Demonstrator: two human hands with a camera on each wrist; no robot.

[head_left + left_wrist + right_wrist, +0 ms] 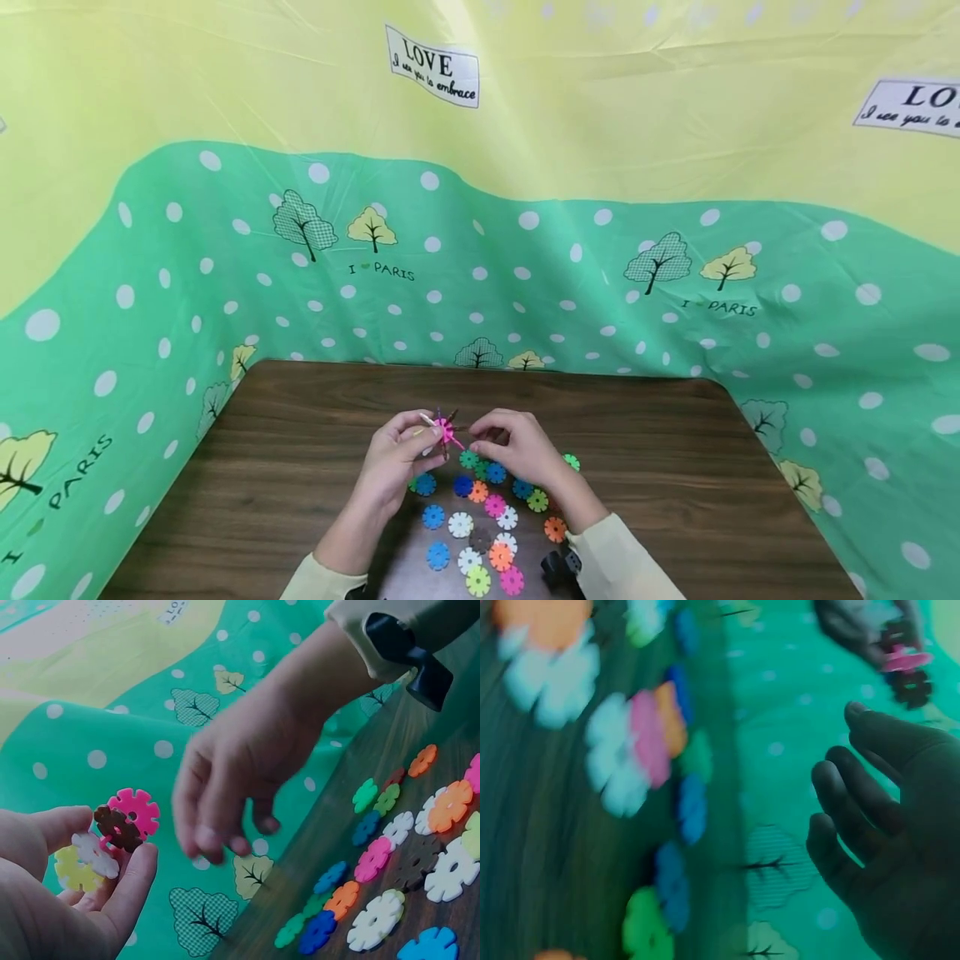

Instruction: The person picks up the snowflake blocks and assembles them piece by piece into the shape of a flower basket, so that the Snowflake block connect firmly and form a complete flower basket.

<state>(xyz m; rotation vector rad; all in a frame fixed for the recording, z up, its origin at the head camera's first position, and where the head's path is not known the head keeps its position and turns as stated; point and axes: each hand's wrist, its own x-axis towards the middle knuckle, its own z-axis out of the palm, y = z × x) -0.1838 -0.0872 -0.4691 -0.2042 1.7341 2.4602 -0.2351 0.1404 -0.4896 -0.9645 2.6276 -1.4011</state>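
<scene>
My left hand (393,462) holds a small cluster of notched plastic discs joined together, raised over the table. In the left wrist view the cluster shows a pink disc (146,812), a brown disc (118,829), a white disc (95,856) and a yellow disc (75,874), with fingers and thumb on either side. Close to the right of the cluster is my right hand (525,450). Its fingers are loosely bent with nothing between them in the right wrist view, a short gap away from the cluster.
Many loose notched discs, such as a blue disc (433,517), an orange disc (555,528) and a lime disc (478,581), lie flat on the dark wooden table (247,500) below the hands. A green and yellow printed curtain (562,275) hangs behind the table.
</scene>
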